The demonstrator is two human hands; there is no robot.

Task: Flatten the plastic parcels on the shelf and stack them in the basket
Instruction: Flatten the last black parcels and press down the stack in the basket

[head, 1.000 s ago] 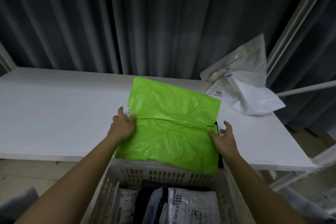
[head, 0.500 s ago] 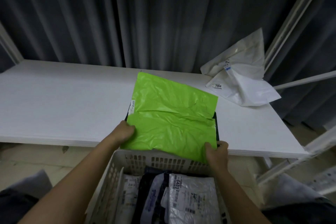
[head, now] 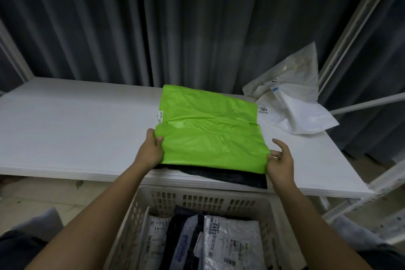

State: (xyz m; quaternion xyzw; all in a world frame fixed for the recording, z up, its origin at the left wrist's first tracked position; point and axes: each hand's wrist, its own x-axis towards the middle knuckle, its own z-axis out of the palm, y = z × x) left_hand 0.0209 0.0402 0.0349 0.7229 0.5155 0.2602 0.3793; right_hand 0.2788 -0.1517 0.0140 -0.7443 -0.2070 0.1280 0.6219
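Hands gripping green parcel edges, shelf

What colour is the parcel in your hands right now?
Bright green parcel, with a dark layer showing under its near edge; the head view shows it.
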